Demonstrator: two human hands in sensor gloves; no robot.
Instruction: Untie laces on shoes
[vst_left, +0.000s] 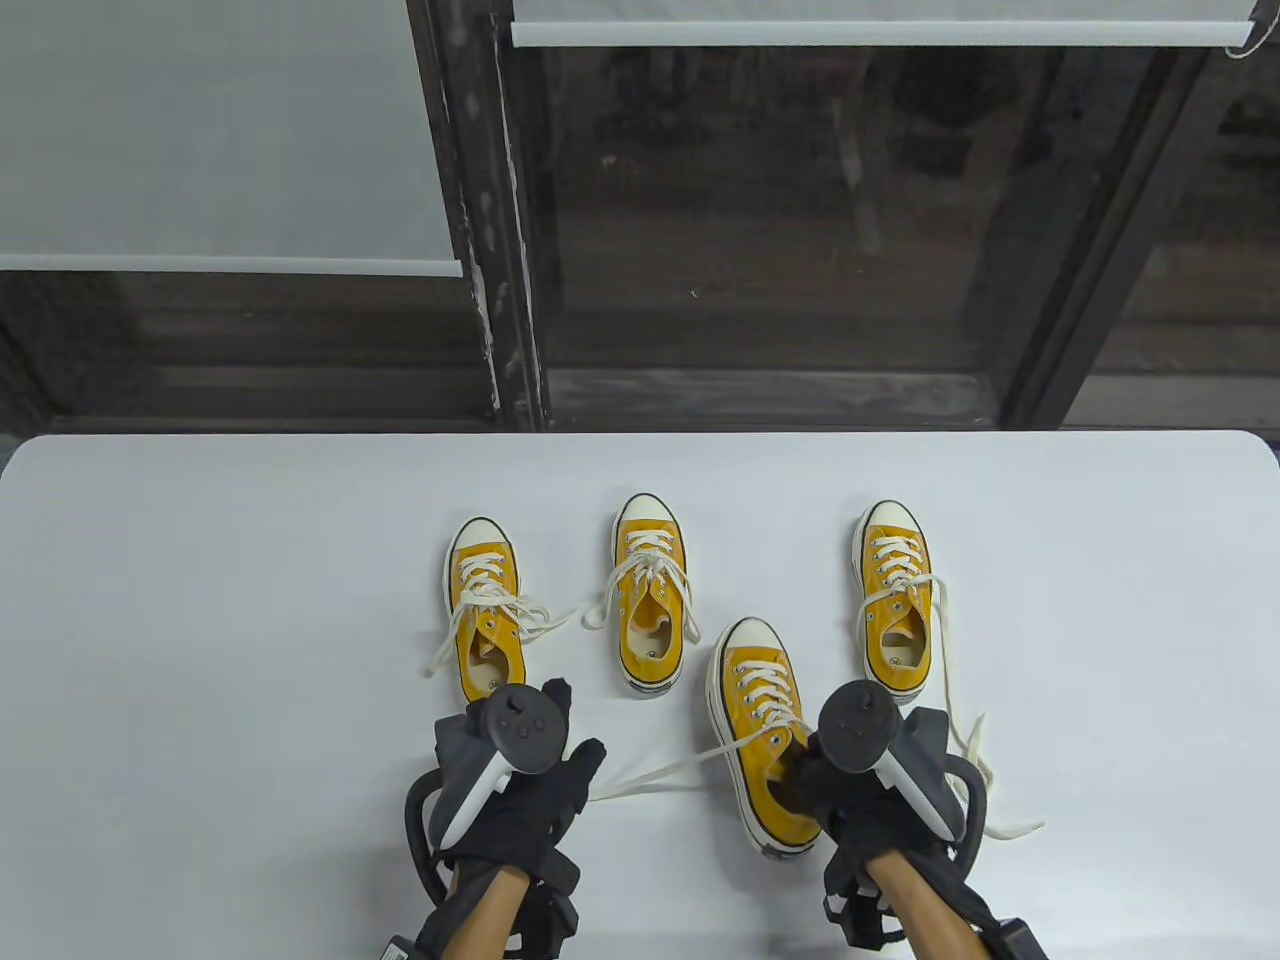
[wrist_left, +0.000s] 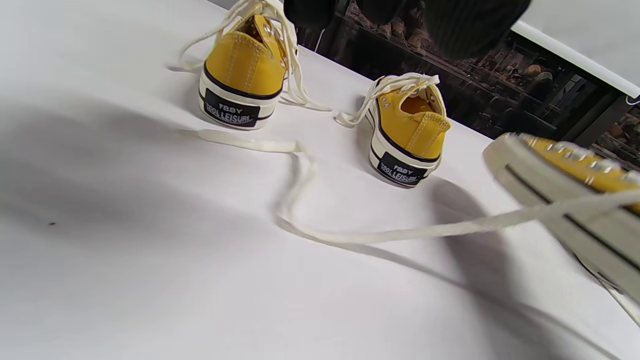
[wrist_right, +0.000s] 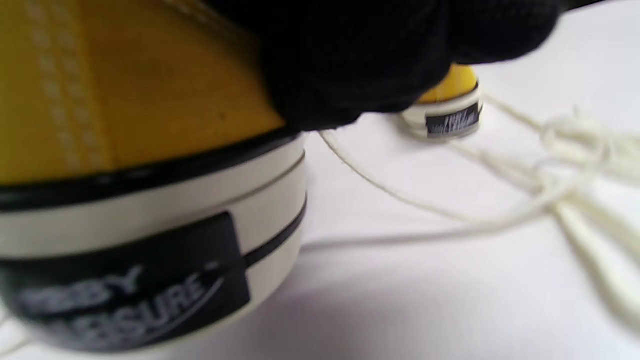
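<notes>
Four yellow low-top shoes with cream laces stand on the white table (vst_left: 200, 620). My right hand (vst_left: 800, 775) grips the nearest shoe (vst_left: 757, 700) at its heel opening; in the right wrist view the gloved fingers (wrist_right: 375, 60) lie over the yellow heel (wrist_right: 125, 100). This shoe's lace (vst_left: 660, 775) is loose and trails left across the table; it also shows in the left wrist view (wrist_left: 300, 165). There the shoe's toe (wrist_left: 565, 170) looks raised above its shadow. My left hand (vst_left: 570, 720) hovers open and empty by the heel of the left shoe (vst_left: 486, 590).
The middle shoe (vst_left: 650, 600) and the right shoe (vst_left: 895, 600) stand further back. The right shoe's long loose laces (vst_left: 975, 760) lie beside my right wrist. The table's far edge (vst_left: 640, 435) meets a dark window frame.
</notes>
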